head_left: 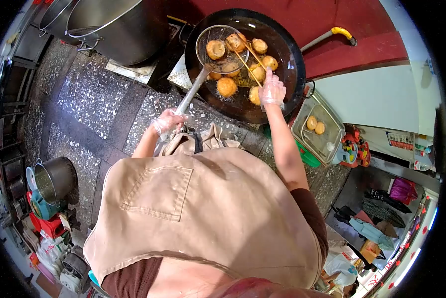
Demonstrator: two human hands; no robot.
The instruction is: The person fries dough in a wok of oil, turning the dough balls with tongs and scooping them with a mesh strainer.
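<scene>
Left hand point(168, 122): bent arm, fingers round grey-handled wire strainer point(198, 85) — outside black round wok's point(290, 89) near-left edge.
Right hand point(272, 93): outstretched, gripping long wooden chopsticks point(245, 65) — above near-right edge.
Golden round fritters point(227, 87): inside wok.

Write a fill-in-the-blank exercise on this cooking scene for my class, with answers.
The left hand holds the strainer by its ____.
The right hand holds a pair of ____.
Both hands wear clear ____.
The tray beside the wok holds ____ round pieces of food.

Missing words: handle; chopsticks; gloves; two.
</scene>
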